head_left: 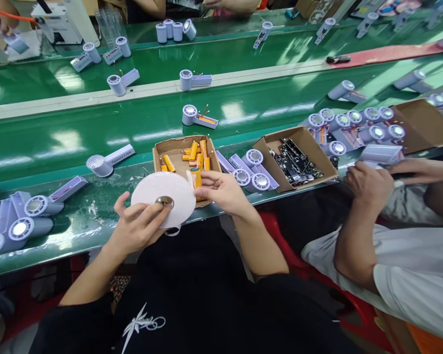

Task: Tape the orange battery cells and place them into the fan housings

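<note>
Left hand (pixel 140 226): we've got its fingertips pressed into the core of the white roll (pixel 166 185). Right hand (pixel 221 191): fingers pinching the orange cell (pixel 197 181), just off the roll's 2 o'clock. Clock from the roll: cardboard box (pixel 173 141) of more cells at 1; fan (pixel 110 160) at 10, we read "Speed FAN" on its handle; circuit boards (pixel 297 161), boxed, between 2 and 3. Farther, past 12, a wired fan body (pixel 189 115) on the green belt (pixel 133 110).
</note>
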Available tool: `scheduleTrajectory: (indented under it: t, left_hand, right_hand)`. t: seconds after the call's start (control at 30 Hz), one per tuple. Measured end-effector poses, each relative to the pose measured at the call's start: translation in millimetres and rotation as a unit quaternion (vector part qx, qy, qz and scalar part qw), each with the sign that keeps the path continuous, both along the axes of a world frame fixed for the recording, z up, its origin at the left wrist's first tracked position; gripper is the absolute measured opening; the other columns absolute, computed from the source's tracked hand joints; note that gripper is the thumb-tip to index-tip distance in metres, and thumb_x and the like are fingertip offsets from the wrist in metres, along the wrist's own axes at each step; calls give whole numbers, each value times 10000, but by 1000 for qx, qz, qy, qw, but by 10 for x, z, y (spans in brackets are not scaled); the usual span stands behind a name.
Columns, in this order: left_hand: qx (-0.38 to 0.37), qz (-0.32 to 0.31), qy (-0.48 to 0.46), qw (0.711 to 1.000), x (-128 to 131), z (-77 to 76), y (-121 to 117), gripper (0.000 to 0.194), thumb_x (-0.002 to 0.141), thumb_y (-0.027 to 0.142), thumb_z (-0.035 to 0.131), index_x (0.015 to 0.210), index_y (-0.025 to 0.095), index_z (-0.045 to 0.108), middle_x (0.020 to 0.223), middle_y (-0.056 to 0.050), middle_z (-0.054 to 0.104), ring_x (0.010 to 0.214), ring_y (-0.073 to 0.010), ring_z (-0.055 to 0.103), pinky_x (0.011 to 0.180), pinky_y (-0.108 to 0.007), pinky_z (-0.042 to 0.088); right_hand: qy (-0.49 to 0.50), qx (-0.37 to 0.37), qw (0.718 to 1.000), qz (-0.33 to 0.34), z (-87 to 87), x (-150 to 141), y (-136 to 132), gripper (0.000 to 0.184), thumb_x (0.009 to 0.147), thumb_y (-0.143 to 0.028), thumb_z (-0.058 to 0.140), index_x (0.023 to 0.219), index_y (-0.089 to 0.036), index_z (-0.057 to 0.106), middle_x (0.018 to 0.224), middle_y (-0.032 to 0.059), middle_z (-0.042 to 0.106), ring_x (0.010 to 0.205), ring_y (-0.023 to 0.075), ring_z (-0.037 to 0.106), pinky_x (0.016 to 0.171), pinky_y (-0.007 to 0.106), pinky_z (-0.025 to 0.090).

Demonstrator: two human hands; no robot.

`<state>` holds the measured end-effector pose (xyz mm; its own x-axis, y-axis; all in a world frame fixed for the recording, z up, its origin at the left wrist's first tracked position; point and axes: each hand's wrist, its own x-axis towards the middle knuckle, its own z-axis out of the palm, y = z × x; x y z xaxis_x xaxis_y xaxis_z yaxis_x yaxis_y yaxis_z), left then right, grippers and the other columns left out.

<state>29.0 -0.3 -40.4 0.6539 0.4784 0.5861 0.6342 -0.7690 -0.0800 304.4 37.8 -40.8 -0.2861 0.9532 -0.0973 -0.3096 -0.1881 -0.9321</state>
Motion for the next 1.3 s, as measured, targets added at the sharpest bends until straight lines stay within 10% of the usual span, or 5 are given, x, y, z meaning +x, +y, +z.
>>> scheduleTrajectory:
  t: [0.2, 0.4, 0.57, 0.9, 1.3]
  left_hand:
    - [-68, 30, -116, 990, 207, -212, -395, 603, 867, 419, 921, 1422, 305, 715, 958, -77, 727, 1011, -299, 532, 1172, -597, 369]
    - [-179, 153, -63, 970, -582, -357, -456, 490, 899, 461, 861, 1349, 307, 744, 1104, -113, 755, 1141, -345, 584, 1135, -628, 410]
    - [-263, 263, -45, 927, -1083, -491, -116, 409, 938, 527, 782, 1281, 304, 790, 1254, -126, 775, 1289, -377, 573, 1177, -634, 354]
    - [-351, 429, 54, 831, -1039, -127, 1158, 696, 1078, 655, 377, 1686, 333, 480, 1788, -168, 349, 1609, -489, 298, 1254, -696, 339]
    - [-281, 422, 122, 853, -1446, 79, 2115, 567, 1103, 466, 384, 1535, 223, 659, 1553, -195, 588, 1420, -427, 495, 1142, -587, 506]
  right_hand:
    - [54, 60, 964, -252, -170, -214, 6, 664, 823, -681, 921, 1292, -248, 737, 1279, 125, 851, 1209, 317, 828, 1083, 485, 694]
    - [5, 176, 941, -290, -320, 547, 478, 500, 962, -562, 838, 1396, -376, 673, 1483, 23, 759, 1321, 252, 781, 1039, 402, 716]
    - [-26, 170, 968, -182, -542, 433, 437, 760, 935, -583, 866, 1587, -416, 511, 1495, 75, 756, 1301, 303, 794, 1035, 476, 719]
    - [-9, 166, 971, -173, -547, 282, 335, 660, 835, -514, 971, 1303, -358, 532, 1307, 56, 818, 1201, 303, 836, 1017, 492, 716]
    - [-69, 133, 985, -81, -581, 97, 298, 534, 852, -448, 928, 1299, -283, 685, 1362, 103, 827, 1234, 276, 823, 1125, 456, 653]
